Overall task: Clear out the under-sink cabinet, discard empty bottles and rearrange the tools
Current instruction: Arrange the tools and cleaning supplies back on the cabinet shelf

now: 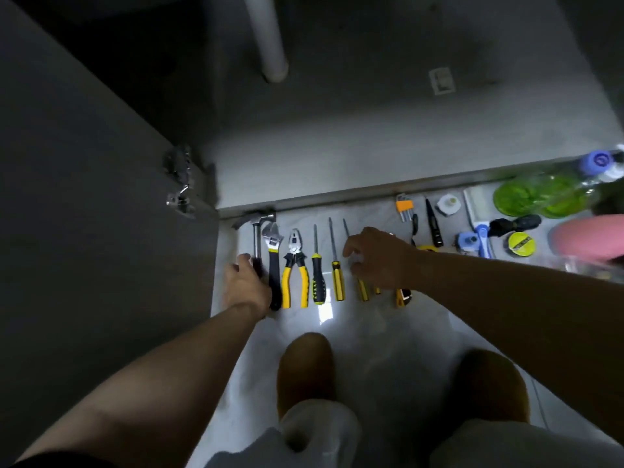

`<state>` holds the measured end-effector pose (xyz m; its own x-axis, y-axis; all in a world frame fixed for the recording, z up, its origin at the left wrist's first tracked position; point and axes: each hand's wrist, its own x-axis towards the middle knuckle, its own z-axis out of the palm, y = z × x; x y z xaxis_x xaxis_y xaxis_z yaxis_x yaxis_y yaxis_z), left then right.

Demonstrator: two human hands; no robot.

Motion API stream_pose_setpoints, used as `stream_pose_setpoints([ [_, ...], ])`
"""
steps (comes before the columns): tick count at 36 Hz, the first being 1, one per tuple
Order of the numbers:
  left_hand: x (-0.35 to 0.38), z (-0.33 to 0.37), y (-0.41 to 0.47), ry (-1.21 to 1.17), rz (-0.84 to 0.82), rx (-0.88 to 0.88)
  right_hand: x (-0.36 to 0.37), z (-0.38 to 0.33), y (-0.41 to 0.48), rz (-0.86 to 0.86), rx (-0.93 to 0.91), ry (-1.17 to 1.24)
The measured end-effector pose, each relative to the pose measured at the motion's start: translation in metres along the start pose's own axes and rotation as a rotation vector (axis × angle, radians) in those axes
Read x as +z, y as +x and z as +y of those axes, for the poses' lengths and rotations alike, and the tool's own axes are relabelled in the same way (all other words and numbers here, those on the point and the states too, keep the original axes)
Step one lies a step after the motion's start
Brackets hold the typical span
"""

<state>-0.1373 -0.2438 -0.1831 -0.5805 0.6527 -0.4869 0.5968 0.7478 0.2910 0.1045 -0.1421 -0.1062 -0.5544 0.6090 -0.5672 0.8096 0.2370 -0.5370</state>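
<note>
Tools lie in a row on the pale floor before the open cabinet: a hammer [257, 228], an adjustable wrench [274, 261], yellow-handled pliers [295, 271] and several screwdrivers [318, 265]. My left hand [245, 282] rests on the hammer's dark grip, fingers curled around it. My right hand [378, 256] hovers palm down over the yellow-handled screwdrivers [363, 288] farther right, fingers spread and holding nothing that I can see. Empty green plastic bottles [540, 194] lie at the far right.
The cabinet interior [337, 123] is bare, with a white drain pipe [270, 38] hanging down. Its open door [84, 197] stands at left. Hex keys [404, 207], a tape roll [521, 244], a pink object [587, 238] and small parts lie right. My knees are below.
</note>
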Motion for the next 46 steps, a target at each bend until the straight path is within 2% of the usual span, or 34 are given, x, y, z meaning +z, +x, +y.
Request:
stream_pose_setpoints([
  [3,0.008,-0.006,0.006,-0.065,-0.003,-0.130,0.018,-0.008,0.007,-0.026,0.009,0.057],
  [7,0.009,-0.010,0.014,-0.167,-0.092,-0.247,0.028,-0.011,0.011,-0.046,0.045,0.141],
  [14,0.012,-0.013,0.008,-0.193,-0.035,-0.209,0.042,-0.020,0.014,-0.020,0.102,0.239],
  [19,0.017,-0.013,-0.012,-0.627,-0.177,-0.260,0.050,-0.037,0.015,-0.078,0.142,0.347],
  [22,0.020,-0.014,-0.028,-0.719,-0.229,-0.267,0.056,-0.046,0.015,-0.095,0.163,0.396],
  [26,0.022,-0.014,-0.042,-0.738,-0.174,-0.187,0.065,-0.053,0.015,-0.132,0.214,0.457],
  [30,0.021,0.001,-0.048,-0.781,-0.168,0.021,0.066,-0.057,0.015,-0.099,0.299,0.720],
  [34,0.023,0.030,-0.054,-0.853,-0.300,0.213,0.056,-0.056,0.017,0.035,0.248,0.842],
  [38,0.025,0.049,-0.055,-0.877,-0.355,0.242,0.048,-0.046,0.021,0.245,0.322,0.913],
  [40,0.023,0.054,-0.049,-0.967,-0.339,0.111,0.046,-0.040,0.021,0.249,0.348,0.991],
  [42,0.022,0.053,-0.037,-0.988,-0.227,-0.019,0.045,-0.035,0.019,0.233,0.378,1.068],
  [44,0.025,0.042,-0.019,-0.805,-0.046,-0.022,0.045,-0.030,0.017,0.222,0.394,1.066],
  [46,0.025,0.028,-0.003,-0.632,0.030,-0.042,0.045,-0.027,0.015,0.208,0.396,1.047],
])
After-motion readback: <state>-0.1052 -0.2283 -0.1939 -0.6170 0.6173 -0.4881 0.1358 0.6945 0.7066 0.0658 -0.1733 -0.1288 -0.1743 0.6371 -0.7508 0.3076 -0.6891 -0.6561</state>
